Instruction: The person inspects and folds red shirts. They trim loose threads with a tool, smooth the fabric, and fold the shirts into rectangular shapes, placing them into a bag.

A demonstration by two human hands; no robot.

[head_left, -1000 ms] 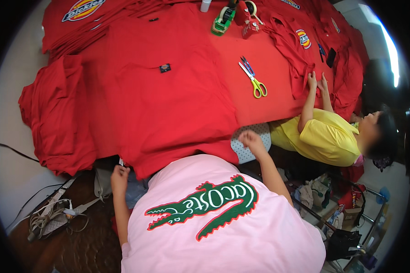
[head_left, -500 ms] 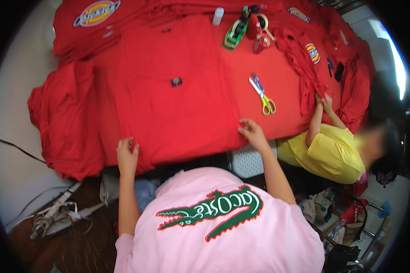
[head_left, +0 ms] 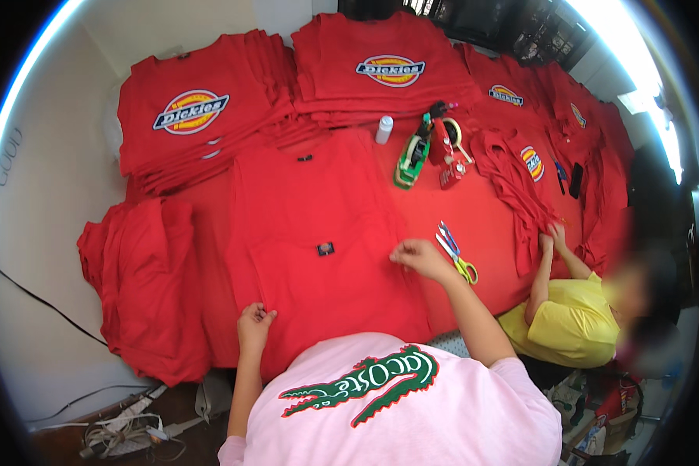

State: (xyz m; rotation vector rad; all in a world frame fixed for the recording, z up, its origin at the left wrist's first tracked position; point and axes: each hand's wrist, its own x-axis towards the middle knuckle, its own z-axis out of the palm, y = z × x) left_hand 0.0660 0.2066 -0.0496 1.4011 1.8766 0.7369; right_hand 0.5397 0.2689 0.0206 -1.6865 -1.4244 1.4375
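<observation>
A red shirt (head_left: 342, 291) lies spread flat in front of me, its small dark neck label (head_left: 325, 248) facing up. Beneath and beyond it, another red shirt (head_left: 303, 190) shows its own collar label. My right hand (head_left: 419, 258) pinches the upper right edge of the near shirt between thumb and fingers. At the left edge of the same shirt, my left hand (head_left: 255, 320) has its fingers curled together on the cloth. A pair of scissors (head_left: 464, 268) with yellow-green handles lies right of my right hand, beside a small blue-handled tool (head_left: 448, 237).
Stacks of red printed shirts (head_left: 190, 109) line the table's far side. A green tape dispenser (head_left: 412, 161), a red tape dispenser (head_left: 453, 171) and a white bottle (head_left: 384, 130) stand beyond the scissors. Crumpled red cloth (head_left: 147, 287) hangs at left. A person in yellow (head_left: 571, 322) handles red cloth at right.
My view has tilted up, showing more of the far stacks. My right hand has moved from the shirt's lower right edge up to its upper right edge. My left hand's fingers have drawn together.
</observation>
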